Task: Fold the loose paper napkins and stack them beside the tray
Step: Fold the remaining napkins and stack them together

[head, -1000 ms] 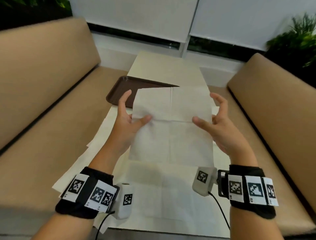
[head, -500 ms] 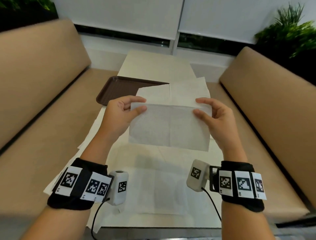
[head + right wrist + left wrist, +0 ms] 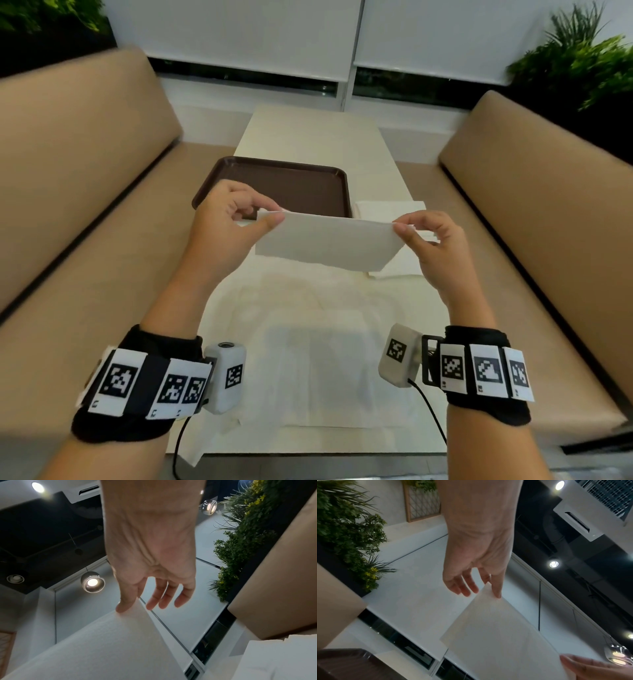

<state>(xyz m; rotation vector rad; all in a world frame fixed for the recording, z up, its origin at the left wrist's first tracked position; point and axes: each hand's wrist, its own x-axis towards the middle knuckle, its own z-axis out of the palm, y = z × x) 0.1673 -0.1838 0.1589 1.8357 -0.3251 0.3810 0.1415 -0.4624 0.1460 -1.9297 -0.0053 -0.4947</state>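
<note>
Napkin (image 3: 325, 241) white, folded double, flat rectangular strip, held aloft.

White paper napkin (image 3: 325, 241): formerly open sheet, now folded into a narrow band, tilted flatter, pinched at both ends by left hand (image 3: 227, 228) and right hand (image 3: 433, 245).

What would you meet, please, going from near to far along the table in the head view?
Loose unfolded napkins → the folded napkin held up between the left hand and right hand → brown tray → bare far end of the table.
</note>
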